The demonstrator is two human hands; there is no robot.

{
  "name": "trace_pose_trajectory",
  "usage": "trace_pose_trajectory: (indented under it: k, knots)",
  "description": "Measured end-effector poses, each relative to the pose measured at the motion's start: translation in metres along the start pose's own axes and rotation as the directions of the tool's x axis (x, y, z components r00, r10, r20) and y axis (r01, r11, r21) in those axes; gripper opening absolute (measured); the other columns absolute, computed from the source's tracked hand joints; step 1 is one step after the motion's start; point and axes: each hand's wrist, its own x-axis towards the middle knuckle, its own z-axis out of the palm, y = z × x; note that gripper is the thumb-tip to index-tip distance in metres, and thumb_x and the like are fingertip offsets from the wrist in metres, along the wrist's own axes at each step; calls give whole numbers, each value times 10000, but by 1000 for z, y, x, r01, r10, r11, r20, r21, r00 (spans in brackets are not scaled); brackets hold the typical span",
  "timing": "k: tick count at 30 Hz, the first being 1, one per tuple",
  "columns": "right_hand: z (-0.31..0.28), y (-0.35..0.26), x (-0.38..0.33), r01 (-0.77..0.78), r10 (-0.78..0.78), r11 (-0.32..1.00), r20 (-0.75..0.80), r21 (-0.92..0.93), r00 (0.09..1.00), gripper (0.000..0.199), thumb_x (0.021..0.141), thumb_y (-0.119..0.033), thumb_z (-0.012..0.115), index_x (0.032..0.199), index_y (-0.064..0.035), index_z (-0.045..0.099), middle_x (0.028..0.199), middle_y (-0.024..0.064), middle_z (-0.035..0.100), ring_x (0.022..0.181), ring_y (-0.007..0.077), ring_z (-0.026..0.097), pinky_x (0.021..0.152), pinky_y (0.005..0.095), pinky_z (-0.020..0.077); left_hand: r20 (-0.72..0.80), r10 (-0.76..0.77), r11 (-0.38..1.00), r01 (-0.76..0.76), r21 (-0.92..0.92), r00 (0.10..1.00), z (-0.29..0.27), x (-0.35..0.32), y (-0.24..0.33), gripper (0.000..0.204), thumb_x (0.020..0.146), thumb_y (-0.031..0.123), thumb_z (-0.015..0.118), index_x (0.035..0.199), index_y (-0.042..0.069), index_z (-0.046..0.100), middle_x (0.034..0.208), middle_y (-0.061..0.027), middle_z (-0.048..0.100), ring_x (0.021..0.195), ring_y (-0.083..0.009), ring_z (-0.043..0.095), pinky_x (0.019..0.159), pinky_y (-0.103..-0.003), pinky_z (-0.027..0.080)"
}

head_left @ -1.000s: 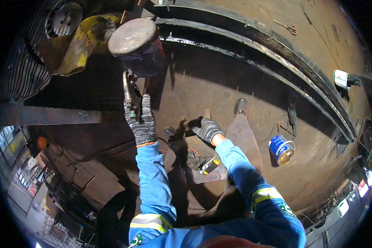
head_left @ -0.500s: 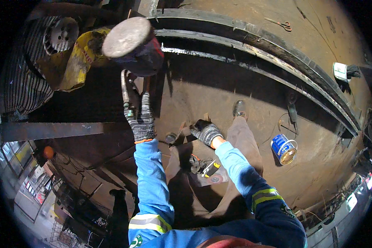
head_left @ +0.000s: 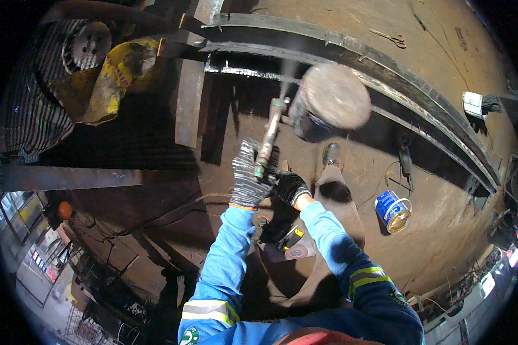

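My left hand (head_left: 250, 175), in a striped knit glove, is wrapped round the body of a spray gun (head_left: 269, 135). A pale mist leaves the nozzle toward the long steel beam (head_left: 282, 52). Attached to the gun is a large cup (head_left: 335, 96) with a round, grey, stained end facing up; it hides part of the beam. My right hand (head_left: 292, 188), in a dark-palmed knit glove, is close beside the left one, below the gun. Its fingers look curled, and what they hold, if anything, is hidden.
A blue can (head_left: 393, 210) stands at right, near an angle grinder (head_left: 406, 154) with a cord. Orange-handled scissors (head_left: 390, 38) and a white container (head_left: 473, 103) with dark strands lie beyond the beam. A yellow sack (head_left: 112, 86) and steel bar (head_left: 75, 183) are at left. Hoses cross the floor.
My left hand has swung the spray gun and its cup rightward along the beam, and mist now shows at the nozzle. My right hand has stayed near its place, the left now beside it.
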Motion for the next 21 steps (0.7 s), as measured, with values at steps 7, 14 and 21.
trace_pose_trajectory:
  k: [7,14,21]
  knots:
    - [32,22,9,-94,125,874,-33,477,992,487,775,-448,566,1040,-41,593,969,201,624,943,341,592,826,404,464,118,-9,990,25,-137,993,19,-15,21,242,757,98,694,810,19,471,623,-139,515,536,-331,546,485,-359,416]
    - [-7,-12,-2,20,-3,982,92,-186,996,461,773,-419,602,1022,-32,598,1034,180,618,985,340,575,851,387,455,-9,-166,982,164,-94,986,4,-8,11,214,734,76,660,839,8,487,656,-129,522,602,-153,521,541,-308,434]
    - [-13,-23,4,-136,135,991,79,8,988,395,802,-342,593,1026,-17,604,980,207,628,937,362,589,813,406,470,-187,-598,613,295,-733,779,-27,23,-25,232,751,-30,674,896,27,502,823,-29,518,771,-107,504,704,-250,471]
